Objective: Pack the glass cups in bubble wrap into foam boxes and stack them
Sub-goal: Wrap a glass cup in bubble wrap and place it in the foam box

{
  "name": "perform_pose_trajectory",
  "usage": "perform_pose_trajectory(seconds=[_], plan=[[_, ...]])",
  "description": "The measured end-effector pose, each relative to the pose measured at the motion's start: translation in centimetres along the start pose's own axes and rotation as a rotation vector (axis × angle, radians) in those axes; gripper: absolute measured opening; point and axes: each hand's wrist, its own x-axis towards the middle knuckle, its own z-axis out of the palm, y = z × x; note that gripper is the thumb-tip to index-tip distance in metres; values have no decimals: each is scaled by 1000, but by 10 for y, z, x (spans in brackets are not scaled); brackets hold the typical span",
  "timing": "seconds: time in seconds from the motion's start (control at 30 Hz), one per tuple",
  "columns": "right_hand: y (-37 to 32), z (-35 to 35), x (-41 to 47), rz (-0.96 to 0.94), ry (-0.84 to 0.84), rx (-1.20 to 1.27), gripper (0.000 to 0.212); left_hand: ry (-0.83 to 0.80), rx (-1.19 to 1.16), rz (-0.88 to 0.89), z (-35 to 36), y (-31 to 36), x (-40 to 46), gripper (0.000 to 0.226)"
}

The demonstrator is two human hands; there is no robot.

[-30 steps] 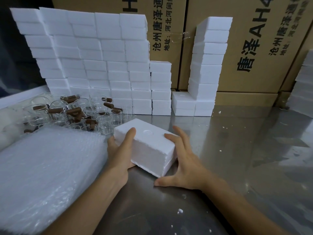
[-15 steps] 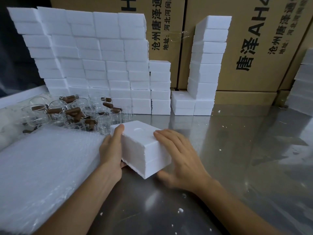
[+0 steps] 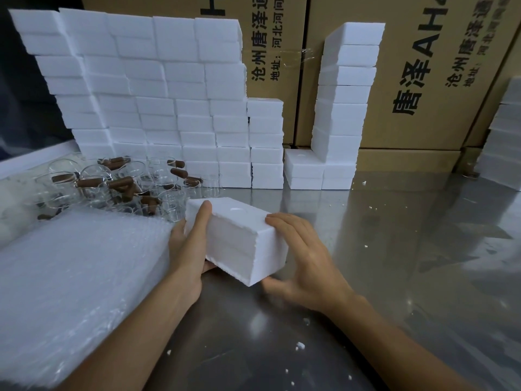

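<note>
Your left hand [image 3: 189,244] and right hand [image 3: 306,261] grip the foam box [image 3: 239,241] by its ends; bare table [image 3: 408,263] lies rightward.

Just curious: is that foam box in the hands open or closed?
Closed: the foam box shows its two halves together, only a seam along its side; contents cannot be seen.
</note>
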Motion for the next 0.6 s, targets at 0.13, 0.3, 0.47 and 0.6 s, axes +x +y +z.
perform_pose_trajectory(seconds=[0.13,0.3,0.47,0.6], plan=[[7,1,-2,231,70,146,77,-131,-36,94,2,-7,-5,39],[31,-1,-2,545,251,166,82,-194,125,82,9,-19,-9,37],[60,-20,9,426,305,-70,80,-197,181,157,7,-25,-7,7],[92,-39,34,372,220,-322,90,-206,226,195,8,-29,-6,13]])
